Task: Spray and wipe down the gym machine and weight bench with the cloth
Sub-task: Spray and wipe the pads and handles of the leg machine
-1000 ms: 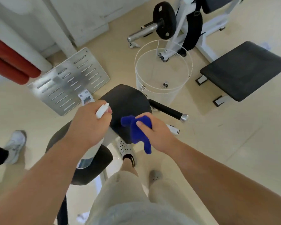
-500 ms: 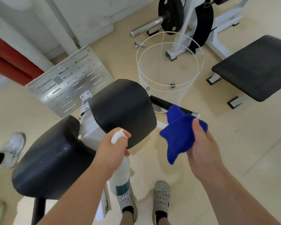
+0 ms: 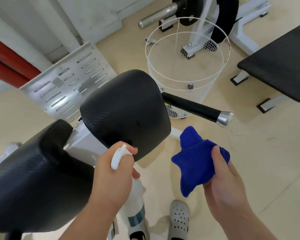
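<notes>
Blue cloth [image 3: 197, 163] bunched in right hand [image 3: 227, 184], beside the machine's round black pad [image 3: 126, 110]. Left hand [image 3: 111, 174] grips white spray bottle [image 3: 133, 201], nozzle at the pad's near edge.

Two hands, left [image 3: 111, 172] and right [image 3: 227, 181]; one white spray bottle [image 3: 133, 203]; one blue cloth [image 3: 196, 161]; two black machine pads, round [image 3: 126, 110] and long [image 3: 29, 181]; one weight bench [image 3: 280, 64]; one wire basket [image 3: 185, 66]; one handle bar [image 3: 196, 108]; one slotted metal plate [image 3: 66, 85]; two perforated shoes [image 3: 179, 220].
</notes>
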